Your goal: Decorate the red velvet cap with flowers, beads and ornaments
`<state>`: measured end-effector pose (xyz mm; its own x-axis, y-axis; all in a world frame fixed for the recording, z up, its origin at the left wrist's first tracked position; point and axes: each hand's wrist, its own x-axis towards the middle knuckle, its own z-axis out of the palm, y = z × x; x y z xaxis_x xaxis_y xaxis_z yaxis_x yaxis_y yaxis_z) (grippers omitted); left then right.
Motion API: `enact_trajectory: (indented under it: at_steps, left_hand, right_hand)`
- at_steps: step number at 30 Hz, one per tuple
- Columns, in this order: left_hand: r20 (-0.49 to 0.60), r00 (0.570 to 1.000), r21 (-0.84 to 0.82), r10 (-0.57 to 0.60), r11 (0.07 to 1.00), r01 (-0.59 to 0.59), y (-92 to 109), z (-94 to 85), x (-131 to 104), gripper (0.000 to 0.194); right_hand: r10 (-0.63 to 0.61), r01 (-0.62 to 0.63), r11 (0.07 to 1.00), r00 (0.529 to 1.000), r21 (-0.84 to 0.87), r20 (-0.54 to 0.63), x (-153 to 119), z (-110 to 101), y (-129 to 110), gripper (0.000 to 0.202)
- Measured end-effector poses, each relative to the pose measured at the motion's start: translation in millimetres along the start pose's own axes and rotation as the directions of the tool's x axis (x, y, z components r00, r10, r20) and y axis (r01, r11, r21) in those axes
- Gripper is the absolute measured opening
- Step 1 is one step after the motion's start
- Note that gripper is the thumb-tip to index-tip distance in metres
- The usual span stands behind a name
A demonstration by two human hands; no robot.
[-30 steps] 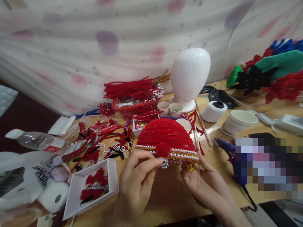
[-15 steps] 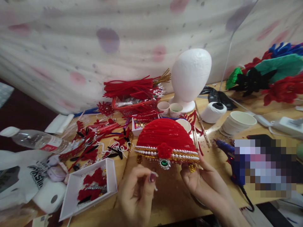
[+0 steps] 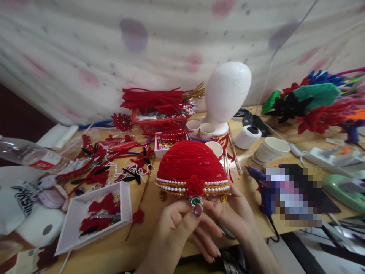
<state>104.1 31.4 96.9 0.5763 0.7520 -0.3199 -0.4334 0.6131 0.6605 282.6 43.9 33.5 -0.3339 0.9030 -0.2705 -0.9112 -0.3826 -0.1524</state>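
Note:
A red domed headpiece with pearl and gold bands, a red flower and a green gem pendant is held above the table. My left hand pinches the pendant at the front rim, thumb on its lower edge. Beneath and along the right side of the rim, my right hand supports the headpiece, its fingers partly hidden behind my left hand. A loose red flower lies on the table to the left.
Behind stand a white mannequin head, paper cups, a thread spool and a red basket. A white tray and bottle are left; a blue glue gun is right.
My left hand has moved up and right onto the green pendant. The view has shifted, and a loose red flower now shows on the table.

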Motion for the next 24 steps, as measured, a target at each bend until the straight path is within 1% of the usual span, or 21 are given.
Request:
enact_trajectory:
  at_steps: [4, 8, 10, 15, 18, 21, 24]
  left_hand:
    - [-0.051, 0.999, 0.045, 0.02, 0.999, -0.017, -3, -0.4, 1, 0.042]
    - [-0.137, 0.99, 0.151, 0.026, 0.989, -0.005, -1, 4.7, -3, 0.04]
    - [-0.156, 0.987, 0.168, 0.029, 0.986, -0.003, 2, 7.6, -5, 0.039]
    - [-0.166, 0.986, 0.147, 0.028, 0.989, -0.004, 3, 8.5, -6, 0.038]
    - [-0.152, 0.988, 0.123, 0.025, 0.992, -0.006, -2, 4.9, -3, 0.038]
    - [-0.114, 0.992, 0.08, 0.05, 0.996, -0.041, -6, 2.5, -1, 0.041]
    - [-0.135, 0.99, 0.082, 0.045, 0.996, -0.034, -6, 4.1, -1, 0.039]
  right_hand:
    - [-0.029, 0.031, 0.999, 0.999, 0.044, -0.046, 1, -1, 2, 0.021]
    - [-0.021, 0.023, 0.999, 0.998, 0.036, -0.067, 0, 1, 4, 0.021]
    - [-0.018, 0.02, 1.0, 0.997, 0.024, -0.079, 0, 1, 4, 0.02]
    - [-0.023, 0.021, 0.999, 0.998, -0.03, -0.061, 0, -1, 4, 0.021]
    - [-0.023, 0.022, 1.0, 0.998, -0.009, -0.055, 0, -1, 4, 0.02]
    - [-0.03, 0.031, 0.999, 0.998, 0.025, -0.057, 0, 0, 5, 0.02]
    - [-0.028, 0.031, 0.998, 0.997, 0.051, -0.069, 0, 1, 5, 0.019]
